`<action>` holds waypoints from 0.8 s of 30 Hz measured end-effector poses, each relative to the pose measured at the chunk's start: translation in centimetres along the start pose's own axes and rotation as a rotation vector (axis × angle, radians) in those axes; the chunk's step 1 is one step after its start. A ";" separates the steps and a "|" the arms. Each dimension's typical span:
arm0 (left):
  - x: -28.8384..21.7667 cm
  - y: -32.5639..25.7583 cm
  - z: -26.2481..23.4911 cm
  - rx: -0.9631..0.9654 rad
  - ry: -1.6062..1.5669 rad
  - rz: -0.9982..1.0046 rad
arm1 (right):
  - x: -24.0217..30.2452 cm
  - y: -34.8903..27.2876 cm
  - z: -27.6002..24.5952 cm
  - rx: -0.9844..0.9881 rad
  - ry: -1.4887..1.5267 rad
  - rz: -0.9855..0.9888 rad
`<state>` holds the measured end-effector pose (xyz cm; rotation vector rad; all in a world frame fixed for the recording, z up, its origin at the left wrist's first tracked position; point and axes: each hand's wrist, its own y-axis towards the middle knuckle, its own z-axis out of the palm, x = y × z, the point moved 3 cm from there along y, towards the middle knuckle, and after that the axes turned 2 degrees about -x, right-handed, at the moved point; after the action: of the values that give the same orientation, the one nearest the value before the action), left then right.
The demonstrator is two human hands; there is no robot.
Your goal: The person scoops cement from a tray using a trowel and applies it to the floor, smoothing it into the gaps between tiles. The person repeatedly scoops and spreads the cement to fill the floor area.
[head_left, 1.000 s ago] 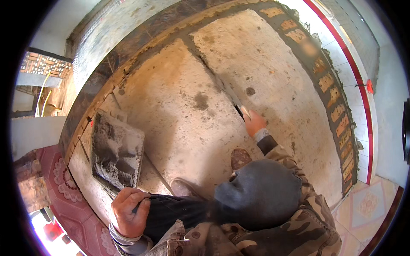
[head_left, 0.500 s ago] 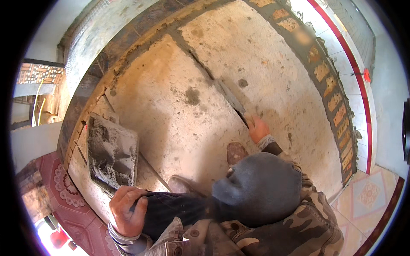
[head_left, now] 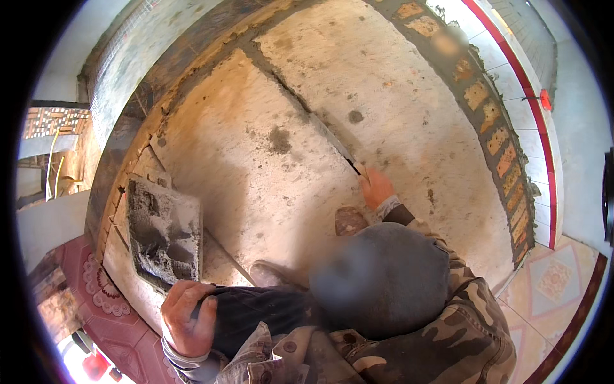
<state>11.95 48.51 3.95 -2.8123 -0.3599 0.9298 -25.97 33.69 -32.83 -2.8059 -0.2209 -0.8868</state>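
My right hand (head_left: 377, 189) is closed around the handle of a trowel (head_left: 334, 142). Its narrow blade lies along the joint (head_left: 288, 93) between two pale concrete slabs. Grey mortar fills the far stretch of this joint; a dark gap shows by the blade's near end. My left hand (head_left: 187, 319) rests on my bent knee (head_left: 256, 313), thumb apart from the fingers, holding nothing. Just beyond it stands a dark rectangular tub (head_left: 202, 237) with wet grey mortar (head_left: 153, 224) inside.
My shoes (head_left: 350, 221) are on the slabs. Another joint (head_left: 227, 256) runs from beside the tub toward me. Bricks set in mortar (head_left: 494, 137) border the right side, next to white tiles with a red stripe (head_left: 534, 96). Reddish patterned tiles (head_left: 105, 301) lie at the lower left.
My right hand and the trowel have shifted slightly up and left in the picture, along the joint. The whole view has moved a little too. My left hand stays on the knee.
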 end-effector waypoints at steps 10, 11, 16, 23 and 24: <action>0.0 0.3 0.1 0.014 -0.005 0.005 | -1.9 -5.4 -1.8 0.075 -0.028 0.139; 0.0 0.3 0.1 0.022 -0.009 0.009 | -1.6 -5.6 -1.6 0.072 -0.049 0.141; 0.0 0.7 0.3 0.028 -0.009 0.026 | -0.3 -3.6 -0.8 0.100 -0.082 0.195; -0.4 1.2 0.6 0.025 -0.038 0.013 | -2.1 -5.6 -4.3 0.038 0.105 -0.029; -0.5 1.4 0.6 0.032 -0.035 0.010 | -2.8 -6.2 -4.4 0.085 0.087 0.060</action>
<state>11.45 47.09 3.42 -2.7749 -0.3332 0.9792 -31.85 38.53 -30.07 -2.6751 -0.1572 -0.9595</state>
